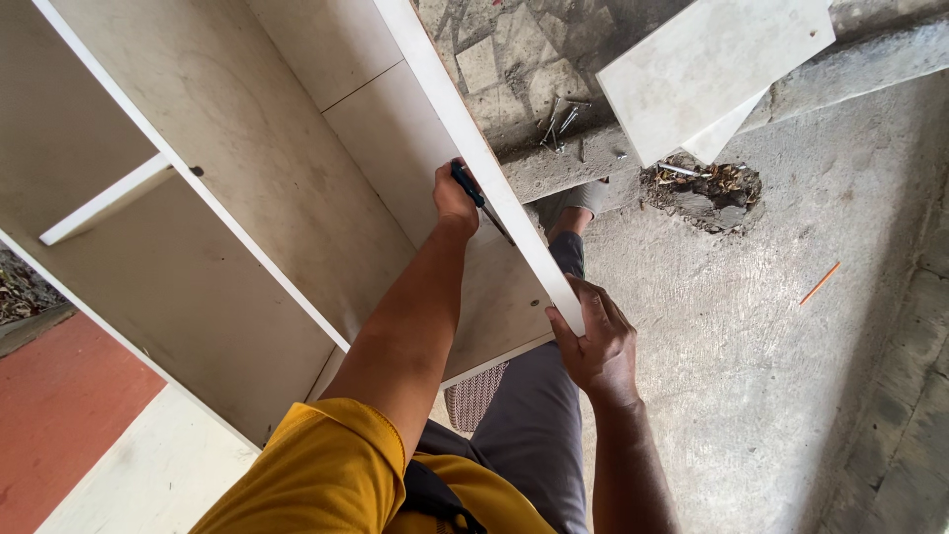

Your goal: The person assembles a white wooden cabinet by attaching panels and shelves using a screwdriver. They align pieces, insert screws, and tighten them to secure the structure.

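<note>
Hands: two, both on one white cabinet [247, 168] lying tipped on its side over the concrete floor [751, 326]. The left hand [455, 201] is curled tight around one screwdriver [468, 185] with a dark handle, its shaft running down and to the right against the inner face of the cabinet's side panel [465, 129]. The right hand [596, 346] clamps the lower end of that same panel, fingers wrapped over its white edge, thumb on the near side. Inside the cabinet one long divider [237, 227] runs lengthwise, and one short shelf [104, 201] crosses the compartment at the far left. The person's two arms reach out from one yellow shirt [336, 475]; grey trousers [539, 415] and one shoe [588, 196] show beneath the panel. Beyond the panel, a small heap of loose screws [561, 124] lies on the floor, too tangled to count. Two loose white boards [712, 64] lie stacked near a patch of debris [707, 188]. One orange pencil [819, 283] lies well apart at the right.
</note>
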